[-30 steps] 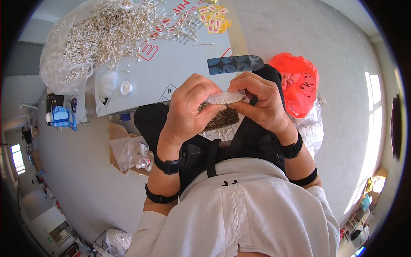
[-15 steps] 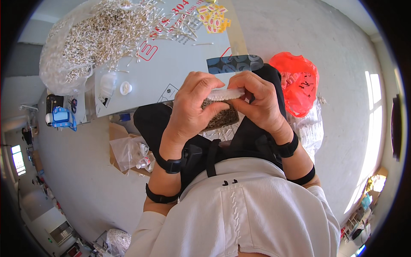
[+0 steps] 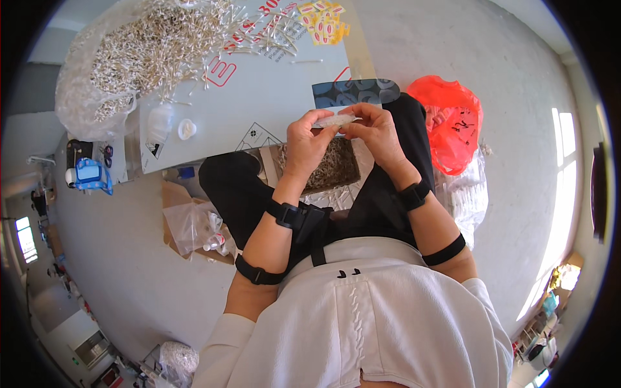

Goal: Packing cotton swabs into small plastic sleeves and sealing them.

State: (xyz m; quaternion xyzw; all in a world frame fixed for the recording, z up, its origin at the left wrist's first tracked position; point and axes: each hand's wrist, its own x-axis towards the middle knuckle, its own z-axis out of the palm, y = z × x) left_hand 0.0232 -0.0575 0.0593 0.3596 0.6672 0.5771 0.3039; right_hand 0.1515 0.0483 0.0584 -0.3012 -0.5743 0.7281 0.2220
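A small clear bag packed with white-tipped cotton swabs is held level between my two hands over the near edge of the table. My left hand pinches its left end between thumb and fingers. My right hand grips the other end the same way, near the bag's narrow plastic edge. Below them, between my knees, an open box holds many loose swabs, partly hidden by my left hand and wrist. A large heap of loose cotton swabs spills from a clear bag across the table's far left.
Yellow printed slips lie at the table's far side. A dark patterned sheet lies by the right corner. A white cap sits near the left edge. On the floor are a red plastic bag and a cardboard box.
Both hands have moved forward, away from my body, with the bag of swabs still between them. More of the box between my knees now shows.
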